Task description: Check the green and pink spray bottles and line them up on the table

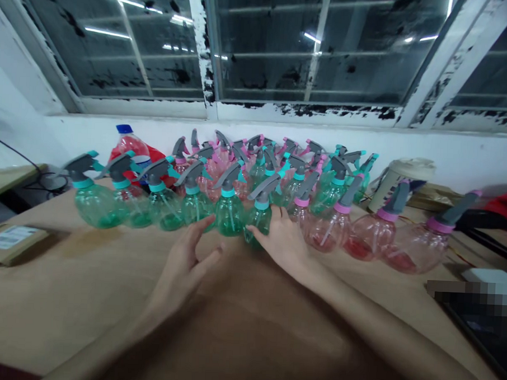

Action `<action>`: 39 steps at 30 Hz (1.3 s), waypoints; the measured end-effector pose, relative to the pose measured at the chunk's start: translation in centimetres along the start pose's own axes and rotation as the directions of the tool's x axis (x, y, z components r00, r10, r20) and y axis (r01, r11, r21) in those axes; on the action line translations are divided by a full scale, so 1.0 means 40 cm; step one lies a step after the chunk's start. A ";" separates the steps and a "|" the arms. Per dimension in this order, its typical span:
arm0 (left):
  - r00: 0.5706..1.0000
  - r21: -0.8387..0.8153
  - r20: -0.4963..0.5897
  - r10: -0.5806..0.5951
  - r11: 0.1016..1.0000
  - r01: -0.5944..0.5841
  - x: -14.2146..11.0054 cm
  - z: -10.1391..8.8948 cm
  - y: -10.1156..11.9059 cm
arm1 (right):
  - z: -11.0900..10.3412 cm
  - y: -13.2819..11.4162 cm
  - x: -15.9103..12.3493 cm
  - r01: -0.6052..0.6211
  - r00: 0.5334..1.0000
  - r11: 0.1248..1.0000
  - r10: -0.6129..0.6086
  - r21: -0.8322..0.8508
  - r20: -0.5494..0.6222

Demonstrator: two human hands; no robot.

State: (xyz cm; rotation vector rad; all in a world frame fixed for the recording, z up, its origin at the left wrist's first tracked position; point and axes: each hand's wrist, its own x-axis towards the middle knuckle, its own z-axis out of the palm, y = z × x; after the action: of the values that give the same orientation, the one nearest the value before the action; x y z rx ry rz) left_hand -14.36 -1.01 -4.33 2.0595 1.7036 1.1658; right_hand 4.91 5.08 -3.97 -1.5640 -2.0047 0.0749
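Observation:
My right hand [285,240] is wrapped round the body of a green spray bottle [258,217] with a grey and turquoise trigger head, which stands upright on the table. To its left my left hand [192,253] hovers over the tabletop, fingers apart and holding nothing. Close beyond its fingertips stand another green spray bottle [230,214] and several more in a row going left. On the right the row goes on with pink spray bottles [367,234] that have grey and pink heads. A little coloured liquid shows at the bottom of many bottles.
Behind the front row more green and pink spray bottles [298,181] crowd against the wall. A large bottle of red liquid with a blue cap [129,142] stands at back left. A cardboard piece [22,247] lies left, a white tub [399,182] back right, a dark device [482,329] right.

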 end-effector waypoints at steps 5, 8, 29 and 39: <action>0.987 -0.167 0.149 0.058 0.985 -0.033 -0.009 0.024 0.085 | -0.062 -0.008 -0.143 0.096 0.995 0.992 -0.093 -0.087 0.037; 0.962 -0.329 0.238 0.136 0.943 -0.052 0.004 0.054 0.159 | -0.087 -0.001 -0.230 0.179 0.983 0.980 -0.176 -0.085 0.043; 0.964 -0.501 0.260 0.055 0.861 0.086 0.048 0.181 0.262 | -0.068 0.328 -0.292 0.308 0.944 0.942 -0.320 0.135 0.076; 0.972 -0.412 0.219 0.089 0.911 0.010 0.060 0.173 0.247 | -0.061 0.338 -0.292 0.360 0.918 0.913 -0.383 0.193 0.099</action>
State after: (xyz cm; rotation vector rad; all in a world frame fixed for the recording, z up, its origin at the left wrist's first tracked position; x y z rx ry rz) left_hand -2.41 0.29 -1.76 1.8850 1.1912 1.1249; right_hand 19.38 -2.04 -12.00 -1.0733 -2.3030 0.2016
